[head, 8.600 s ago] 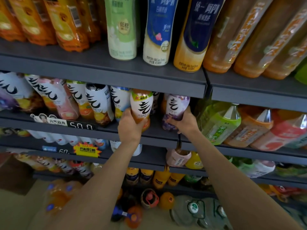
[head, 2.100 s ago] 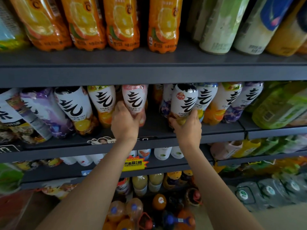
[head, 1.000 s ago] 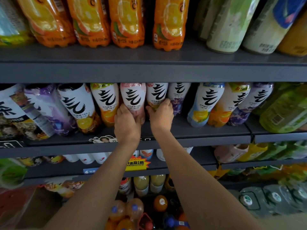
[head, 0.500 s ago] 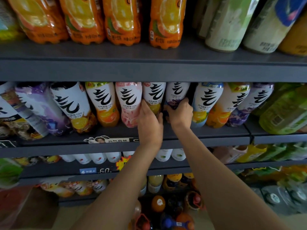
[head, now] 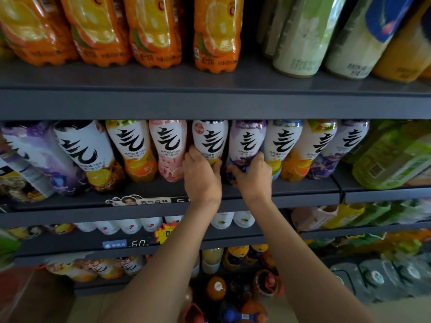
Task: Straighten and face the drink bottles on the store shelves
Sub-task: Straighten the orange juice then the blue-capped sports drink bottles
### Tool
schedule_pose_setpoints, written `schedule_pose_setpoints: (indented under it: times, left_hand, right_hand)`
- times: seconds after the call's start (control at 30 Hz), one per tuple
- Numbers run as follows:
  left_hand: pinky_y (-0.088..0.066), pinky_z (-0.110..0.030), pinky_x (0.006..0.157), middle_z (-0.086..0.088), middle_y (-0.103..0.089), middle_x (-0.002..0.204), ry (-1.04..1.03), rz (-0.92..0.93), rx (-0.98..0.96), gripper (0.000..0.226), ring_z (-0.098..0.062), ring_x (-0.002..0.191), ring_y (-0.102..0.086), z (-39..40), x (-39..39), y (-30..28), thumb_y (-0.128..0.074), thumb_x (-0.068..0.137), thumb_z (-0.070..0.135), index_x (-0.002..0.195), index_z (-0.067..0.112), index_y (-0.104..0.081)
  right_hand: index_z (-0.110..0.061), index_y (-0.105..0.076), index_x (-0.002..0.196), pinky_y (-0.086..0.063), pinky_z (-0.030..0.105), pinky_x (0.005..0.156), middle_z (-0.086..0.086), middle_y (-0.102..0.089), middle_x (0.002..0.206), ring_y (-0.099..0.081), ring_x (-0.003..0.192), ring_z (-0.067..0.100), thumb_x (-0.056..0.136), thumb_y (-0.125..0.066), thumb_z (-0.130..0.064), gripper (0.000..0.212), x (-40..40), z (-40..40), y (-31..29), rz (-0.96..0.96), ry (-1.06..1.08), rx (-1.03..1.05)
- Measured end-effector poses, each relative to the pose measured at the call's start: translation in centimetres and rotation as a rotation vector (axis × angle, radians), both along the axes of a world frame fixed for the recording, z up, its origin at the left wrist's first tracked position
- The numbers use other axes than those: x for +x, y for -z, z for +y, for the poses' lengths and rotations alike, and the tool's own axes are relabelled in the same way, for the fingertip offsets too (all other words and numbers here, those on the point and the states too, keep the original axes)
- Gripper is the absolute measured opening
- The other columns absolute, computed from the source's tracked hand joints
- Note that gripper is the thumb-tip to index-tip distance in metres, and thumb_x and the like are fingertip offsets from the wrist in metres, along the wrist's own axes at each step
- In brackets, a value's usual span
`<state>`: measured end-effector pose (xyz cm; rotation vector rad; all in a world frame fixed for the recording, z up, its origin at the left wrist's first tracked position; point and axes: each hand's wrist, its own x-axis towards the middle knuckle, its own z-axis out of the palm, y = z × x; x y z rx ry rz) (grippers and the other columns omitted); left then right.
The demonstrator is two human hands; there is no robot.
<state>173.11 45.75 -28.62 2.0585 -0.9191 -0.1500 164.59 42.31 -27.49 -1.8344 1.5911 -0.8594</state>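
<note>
A row of white-labelled sparkling-water bottles with a black brush character stands on the grey middle shelf (head: 291, 190). My left hand (head: 202, 174) grips the lower part of the white and yellow bottle (head: 211, 138) in the centre of the row. My right hand (head: 251, 177) grips the base of the purple bottle (head: 247, 142) just to its right. Both labels face me. To the left stand a pink bottle (head: 168, 148) and an orange one (head: 133, 150); to the right stand a blue-topped bottle (head: 283, 141) and others.
Orange juice bottles (head: 151, 31) and pale green tea bottles (head: 300, 36) fill the shelf above. Green bottles (head: 391, 159) lie at the right of the middle shelf. Lower shelves hold small white bottles (head: 130, 226), price tags and a yellow promo sticker (head: 168, 234).
Both hands have shifted slightly right along the row. The bottle in my left hand and the purple one in my right now stand closer to the shelf front, labels facing out.
</note>
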Motion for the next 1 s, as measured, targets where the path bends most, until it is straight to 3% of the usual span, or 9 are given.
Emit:
schedule_pose_setpoints:
  times: [0.3,0.43,0.53,0.73,0.87,1.0]
  left_hand:
    - [-0.032,-0.031,0.103,-0.014,-0.045,0.133,0.032,-0.043,-0.002,0.062,-0.027,0.126,-0.039,1.0,-0.1,0.2,-0.064,0.087,0.023,0.135,0.0,-0.034]
    - [-0.033,-0.03,0.101,-0.014,-0.044,0.133,0.025,-0.046,-0.013,0.063,-0.027,0.126,-0.039,1.0,-0.3,0.2,-0.064,0.087,0.025,0.136,0.0,-0.034]
    - [-0.031,-0.03,0.101,-0.014,-0.044,0.132,0.014,-0.047,-0.006,0.063,-0.027,0.126,-0.039,1.1,-0.4,0.2,-0.063,0.087,0.025,0.136,-0.001,-0.033]
    - [-0.035,-0.032,0.1,-0.014,-0.047,0.131,-0.001,-0.031,-0.048,0.06,-0.027,0.126,-0.04,1.6,-0.2,0.0,-0.067,0.085,0.026,0.132,0.001,-0.04]
    - [-0.038,-0.033,0.104,-0.013,-0.047,0.134,0.045,-0.022,-0.225,0.058,-0.025,0.127,-0.043,4.5,0.6,0.5,-0.066,0.086,0.022,0.134,0.004,-0.041]
    - [-0.042,-0.033,0.095,-0.017,-0.049,0.117,-0.18,-0.023,-0.309,0.044,-0.029,0.11,-0.049,8.1,4.5,0.6,-0.067,0.085,0.015,0.121,-0.002,-0.048]
  right_hand:
    - [-0.004,-0.054,0.112,-0.047,0.035,0.084,0.011,-0.063,0.111,-0.057,0.105,0.027,0.079,-0.075,-0.023,0.044,-0.2,1.0,1.6,-0.112,0.068,-0.107]
    - [-0.007,-0.052,0.126,-0.04,0.028,0.087,0.01,-0.054,0.12,-0.051,0.109,0.024,0.084,-0.07,-0.02,0.047,-0.6,1.2,1.5,-0.037,0.056,-0.175]
    - [-0.008,-0.049,0.131,-0.04,0.032,0.089,0.008,-0.051,0.128,-0.051,0.114,0.025,0.087,-0.066,-0.022,0.049,-1.0,1.1,1.2,0.046,0.065,-0.149]
    - [-0.009,-0.058,0.111,-0.043,0.032,0.075,0.004,-0.06,0.111,-0.059,0.096,0.022,0.087,-0.066,-0.026,0.03,-1.3,2.1,1.3,0.023,0.114,-0.201]
    - [-0.007,-0.066,0.089,-0.051,0.038,0.059,0.003,-0.065,0.083,-0.062,0.068,0.02,0.085,-0.067,-0.022,0.015,0.3,4.1,0.4,-0.095,-0.089,-0.419]
    - [-0.003,-0.064,0.112,-0.056,0.044,0.07,0.012,-0.067,0.102,-0.066,0.081,0.03,0.084,-0.069,-0.022,0.034,4.6,6.3,-0.1,-0.012,-0.335,-0.35]
